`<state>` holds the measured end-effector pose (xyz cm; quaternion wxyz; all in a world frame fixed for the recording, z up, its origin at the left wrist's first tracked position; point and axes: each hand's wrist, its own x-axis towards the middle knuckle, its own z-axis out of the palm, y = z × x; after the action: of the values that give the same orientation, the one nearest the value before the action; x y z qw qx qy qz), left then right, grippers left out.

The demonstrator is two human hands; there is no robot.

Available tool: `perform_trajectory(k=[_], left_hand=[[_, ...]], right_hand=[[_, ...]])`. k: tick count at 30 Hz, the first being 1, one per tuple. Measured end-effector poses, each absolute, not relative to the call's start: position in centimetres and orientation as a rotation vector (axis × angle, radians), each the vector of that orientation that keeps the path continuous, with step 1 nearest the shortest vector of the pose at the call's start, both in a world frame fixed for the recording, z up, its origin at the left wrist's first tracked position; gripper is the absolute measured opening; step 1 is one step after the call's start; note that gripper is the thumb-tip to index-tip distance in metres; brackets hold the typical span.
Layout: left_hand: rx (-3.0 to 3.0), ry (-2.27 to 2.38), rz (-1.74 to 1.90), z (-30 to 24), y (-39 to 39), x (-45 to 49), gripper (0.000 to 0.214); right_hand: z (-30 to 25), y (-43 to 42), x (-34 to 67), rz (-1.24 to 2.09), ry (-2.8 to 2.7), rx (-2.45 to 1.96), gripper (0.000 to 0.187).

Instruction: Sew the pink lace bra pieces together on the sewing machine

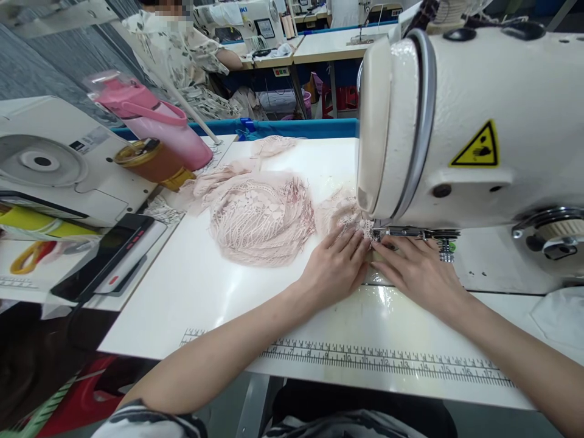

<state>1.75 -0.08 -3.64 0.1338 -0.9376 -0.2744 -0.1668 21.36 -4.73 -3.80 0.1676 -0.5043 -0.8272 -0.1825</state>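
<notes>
Pale pink lace fabric [337, 210] runs under the head of a white sewing machine [474, 121]. My left hand [335, 264] lies on that lace just left of the needle area, fingers stretched out and flat. Close by on the right, my right hand [417, 267] rests by the presser foot, its fingers extended and partly hidden below the machine head. The needle itself cannot be made out. A bunched heap of the same pink lace [262, 219] sits on the white table [173, 304] to the left of my hands.
A printed ruler [347, 356] runs along the table's front edge. At left stand a pink bottle [159, 121], a brown cup [146, 159], a black device [104, 255] and yellow-handled scissors [27, 258]. Another person [177, 55] sits beyond, near more sewing machines.
</notes>
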Motion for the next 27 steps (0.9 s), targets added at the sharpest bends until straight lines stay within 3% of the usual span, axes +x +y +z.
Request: perform_trajectory(k=[14,18,21,27], left_hand=[[-2.734,-0.943,-0.406,-3.7,-0.4,2.0,0.045],[-2.765,-1.007,-0.326,-3.3,-0.9,1.8,0.048],[-2.810,-1.045,-0.359,-1.5,-0.2,1.3,0.041],[-2.848,-1.626,-0.237,3.4,6.9,1.4,0.032]], right_hand=[[-3.8,-4.3,22.9,-0.510,-2.307,-1.545,0.031],[-2.8,-4.1,24.9,-0.413,-2.189,-1.950,0.026],[-1.7,-4.4,25.6,-0.278,-2.106,-2.248,0.036],[-0.9,-5.2,25.3,-0.327,-2.164,-2.344,0.035]])
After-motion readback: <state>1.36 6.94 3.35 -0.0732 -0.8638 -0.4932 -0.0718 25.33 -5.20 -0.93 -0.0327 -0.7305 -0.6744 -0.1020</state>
